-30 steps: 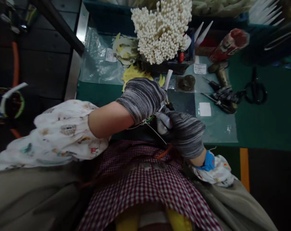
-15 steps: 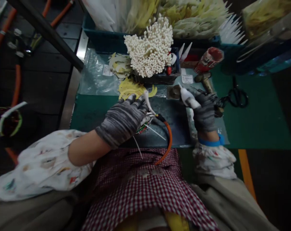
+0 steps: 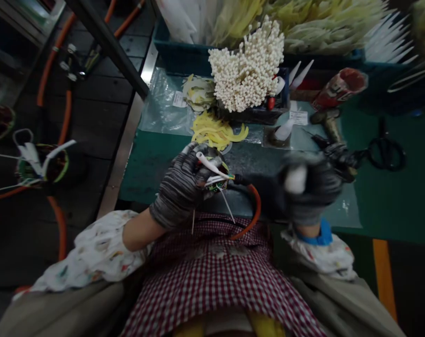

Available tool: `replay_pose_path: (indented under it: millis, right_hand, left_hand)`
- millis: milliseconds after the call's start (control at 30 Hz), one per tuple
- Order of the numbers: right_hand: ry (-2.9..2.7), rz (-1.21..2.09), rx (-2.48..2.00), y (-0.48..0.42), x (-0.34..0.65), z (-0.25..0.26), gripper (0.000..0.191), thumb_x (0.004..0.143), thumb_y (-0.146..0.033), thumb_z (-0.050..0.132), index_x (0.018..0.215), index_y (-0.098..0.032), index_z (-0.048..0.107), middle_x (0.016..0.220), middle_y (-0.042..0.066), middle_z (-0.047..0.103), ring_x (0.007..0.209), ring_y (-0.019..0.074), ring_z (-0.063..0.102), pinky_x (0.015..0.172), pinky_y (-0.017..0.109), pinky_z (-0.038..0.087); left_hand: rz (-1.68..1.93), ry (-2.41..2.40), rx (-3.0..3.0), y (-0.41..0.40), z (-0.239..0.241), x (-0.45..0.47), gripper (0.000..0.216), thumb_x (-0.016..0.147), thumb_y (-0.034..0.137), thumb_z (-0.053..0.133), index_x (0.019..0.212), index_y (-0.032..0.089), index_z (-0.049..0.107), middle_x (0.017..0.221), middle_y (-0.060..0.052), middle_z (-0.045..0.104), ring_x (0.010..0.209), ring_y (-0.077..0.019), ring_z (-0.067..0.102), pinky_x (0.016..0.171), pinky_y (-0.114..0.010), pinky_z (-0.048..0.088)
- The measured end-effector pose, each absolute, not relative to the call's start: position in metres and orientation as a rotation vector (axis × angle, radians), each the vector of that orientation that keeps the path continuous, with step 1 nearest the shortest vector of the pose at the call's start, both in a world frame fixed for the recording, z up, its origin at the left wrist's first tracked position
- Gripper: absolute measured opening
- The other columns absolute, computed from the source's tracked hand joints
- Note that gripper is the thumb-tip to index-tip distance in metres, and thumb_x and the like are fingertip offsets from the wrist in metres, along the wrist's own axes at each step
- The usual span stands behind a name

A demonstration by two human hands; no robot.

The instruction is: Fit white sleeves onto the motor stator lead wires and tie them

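My left hand [image 3: 182,185], in a grey striped glove, is closed around a small round wound stator [image 3: 219,185] near the table's front edge. The hand covers much of it. White sleeves [image 3: 210,164] and thin white ties stick out of the stator. An orange cable [image 3: 256,206] with a black end piece joins the leads and curves down to the checked apron. My right hand [image 3: 305,187], also gloved, hovers over the table to the right. Motion smears its fingers, and a white patch shows at their tips. Behind it a white pointed nozzle [image 3: 285,130] rests at a small brown block.
Yellow strips [image 3: 217,131] and a bundle of white sticks [image 3: 245,68] lie behind my hands. A hammer [image 3: 330,124], black scissors [image 3: 386,150] and a red can [image 3: 340,89] are on the right. Another stator [image 3: 42,164] with orange cables stands left of the table.
The view has shifted left. My right hand has drawn back from the white nozzle, which now stays at the brown block. My left hand has turned, showing more of the stator.
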State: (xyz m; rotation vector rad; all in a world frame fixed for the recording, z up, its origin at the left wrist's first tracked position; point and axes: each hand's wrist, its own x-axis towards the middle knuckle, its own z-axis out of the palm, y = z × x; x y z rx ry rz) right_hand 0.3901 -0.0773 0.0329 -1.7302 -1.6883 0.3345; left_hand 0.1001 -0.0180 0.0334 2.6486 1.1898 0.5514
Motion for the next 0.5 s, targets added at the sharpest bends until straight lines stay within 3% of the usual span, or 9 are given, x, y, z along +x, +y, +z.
replay_pose_path:
  millis: [67,100,167,267,367,500]
  right_hand:
    - [-1.882,0.366,-1.654,-0.099,0.358,0.041,0.027,0.105,-0.045,0.064,0.096,-0.026,0.081,0.079,0.005,0.081,0.069,0.0230,0.075,0.060,0.033,0.057]
    - [-1.986,0.410,-1.672,-0.105,0.342,0.041,0.027,0.105,-0.047,0.066,0.094,-0.027,0.081,0.077,0.003,0.080,0.065,0.0215,0.074,0.057,0.031,0.055]
    - [-2.094,0.437,-1.673,-0.109,0.318,0.037,0.025,0.107,-0.039,0.065,0.095,-0.025,0.082,0.082,0.004,0.083,0.072,0.0211,0.077,0.065,0.030,0.061]
    - [-2.119,0.461,-1.606,-0.106,0.305,0.025,0.027,0.105,-0.020,0.056,0.101,-0.021,0.083,0.097,0.009,0.086,0.090,0.0222,0.082,0.093,0.034,0.068]
    - [-2.162,0.489,-1.541,-0.104,0.308,0.014,0.029,0.100,-0.018,0.055,0.108,-0.021,0.083,0.099,0.009,0.086,0.090,0.0230,0.081,0.099,0.039,0.069]
    - [-2.220,0.470,-1.377,-0.096,0.304,0.000,0.024,0.097,-0.022,0.058,0.083,-0.025,0.077,0.082,0.005,0.080,0.076,0.0220,0.075,0.110,0.048,0.065]
  left_hand:
    - [0.611,1.183,2.647,-0.019,0.030,0.097,0.052,0.105,0.047,0.072,0.152,0.025,0.067,0.161,-0.018,0.065,0.159,-0.0404,0.054,0.134,-0.065,0.045]
    - [0.644,1.181,2.657,-0.019,0.028,0.096,0.050,0.106,0.046,0.071,0.152,0.026,0.067,0.161,-0.017,0.065,0.158,-0.0394,0.055,0.134,-0.063,0.046]
    - [0.689,1.188,2.676,-0.019,0.024,0.092,0.048,0.108,0.043,0.069,0.152,0.026,0.067,0.163,-0.016,0.064,0.158,-0.0371,0.055,0.133,-0.059,0.048]
    - [0.735,1.213,2.644,-0.020,0.018,0.088,0.044,0.109,0.038,0.066,0.151,0.026,0.067,0.163,-0.016,0.064,0.158,-0.0339,0.056,0.134,-0.054,0.048]
    - [0.805,1.239,2.614,-0.022,0.013,0.086,0.040,0.110,0.037,0.065,0.148,0.027,0.069,0.162,-0.015,0.065,0.158,-0.0331,0.056,0.133,-0.054,0.050]
    - [0.811,1.269,2.570,-0.027,0.008,0.091,0.040,0.107,0.043,0.070,0.143,0.025,0.073,0.162,-0.015,0.064,0.157,-0.0366,0.056,0.132,-0.058,0.050]
